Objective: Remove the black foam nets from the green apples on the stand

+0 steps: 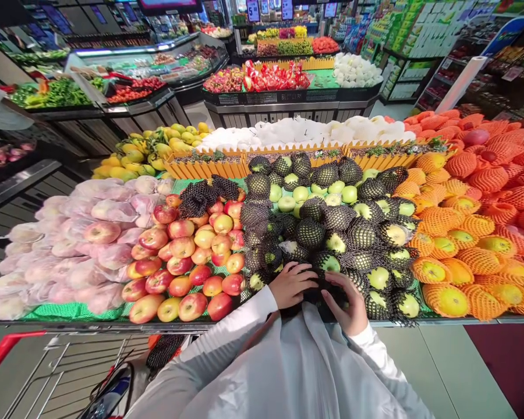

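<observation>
Low at the front of the fruit stand, my left hand [292, 285] lies palm down with its fingers stretched over dark netting. Just beside it, my right hand [348, 299] is open, thumb and fingers apart around a dark area. What lies under both palms is too dark to make out. Right above my fingertips sits a green apple [330, 263] partly in black foam netting. More black-netted green apples [311, 233] surround my hands, and several bare green apples [287, 203] lie farther back.
Red apples [182, 247] and wrapped pale fruit [65, 250] lie to the left, with loose black nets [196, 198] on top. Orange-netted fruit [454, 244] fills the right. A low orange fence [209, 169] runs behind. A shopping cart [48, 372] stands at lower left.
</observation>
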